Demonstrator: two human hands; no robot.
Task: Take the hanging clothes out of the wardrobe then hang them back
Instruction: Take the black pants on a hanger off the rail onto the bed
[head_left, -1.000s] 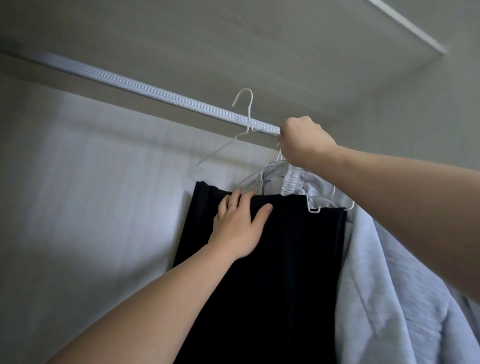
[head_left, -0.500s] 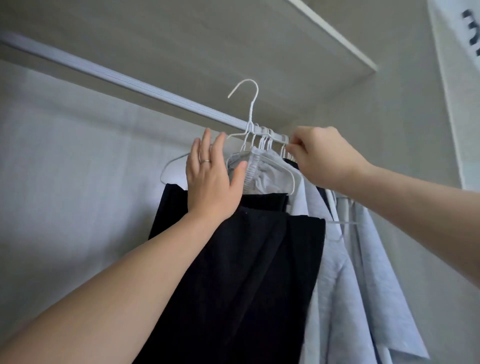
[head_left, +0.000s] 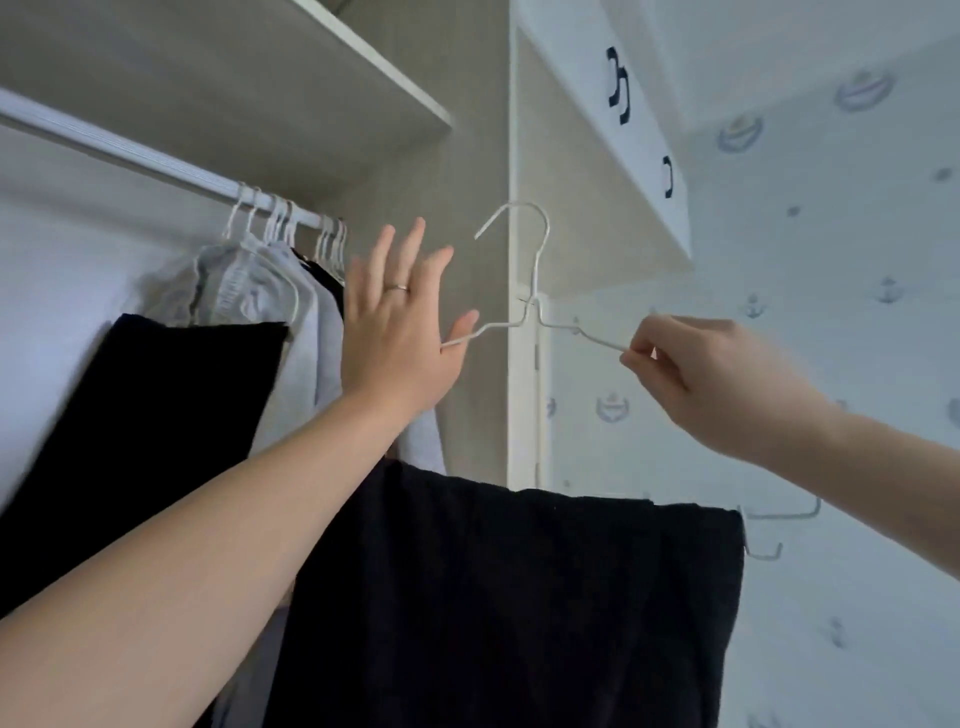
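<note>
The white wire hanger (head_left: 535, 280) is off the rail (head_left: 130, 156) and out in the open, its hook free in the air in front of the wardrobe's side panel (head_left: 478, 156). The right hand (head_left: 717, 379) has it, thumb and fingertips pinching the wire of the right shoulder. The left hand (head_left: 400, 338) is loose, fingers straight and fanned out, a ring (head_left: 399, 287) showing on one of them. The hanger's left shoulder runs in to the base of that thumb and seems to touch there; nothing curls round the wire.

Draped over the hanger's bottom bar is the black garment (head_left: 519, 597), folded across and hanging straight down, low and central in the view, clear of the wardrobe opening. The left forearm crosses in front of its left edge.

Back inside the wardrobe, a cluster of white hangers (head_left: 280, 218) sits bunched on the rail, carrying pale grey clothes (head_left: 244, 286) packed close together. In front of them at the left hangs another black piece (head_left: 145, 415), blurred at its edge. A shelf (head_left: 208, 78) spans above the rail.

To the right, a white cabinet door (head_left: 639, 171) with dark handles (head_left: 618, 83), and beyond it wallpaper (head_left: 831, 312) printed with small anchors.
</note>
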